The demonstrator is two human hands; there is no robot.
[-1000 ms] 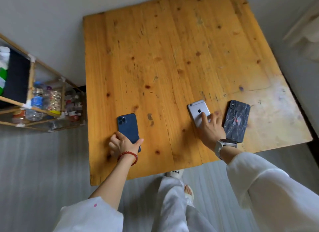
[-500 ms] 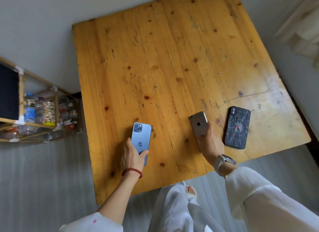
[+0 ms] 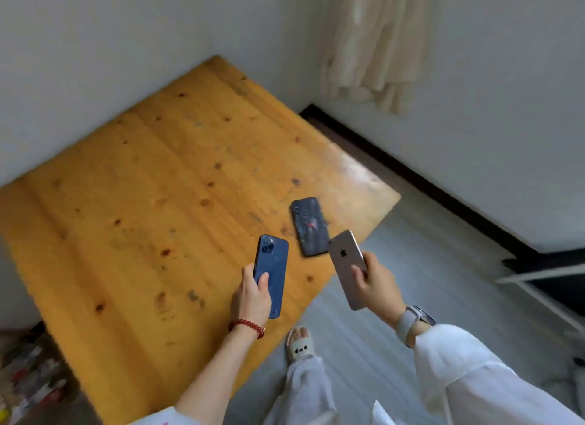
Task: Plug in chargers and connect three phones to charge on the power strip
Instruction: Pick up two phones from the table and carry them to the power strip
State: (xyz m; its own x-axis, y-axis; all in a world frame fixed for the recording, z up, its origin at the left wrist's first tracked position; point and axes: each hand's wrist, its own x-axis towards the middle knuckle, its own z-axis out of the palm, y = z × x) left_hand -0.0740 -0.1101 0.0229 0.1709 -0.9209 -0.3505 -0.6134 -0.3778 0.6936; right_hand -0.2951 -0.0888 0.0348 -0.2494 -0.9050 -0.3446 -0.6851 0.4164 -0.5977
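My left hand grips a blue phone, back side up, lifted above the wooden table. My right hand holds a silver-grey phone by its lower half, raised past the table's near right edge, over the floor. A third phone in a dark web-patterned case lies flat on the table near its right corner, just beyond both held phones. No charger, cable or power strip is in view.
A white wall backs the table and a pale curtain hangs at the upper right. A dark baseboard runs along the grey floor. A white frame stands at the right edge. A cluttered shelf sits at the lower left.
Both hands have lifted their phones off the table. The view has swung right, so the table now sits to the left and the shelf has slid to the corner.
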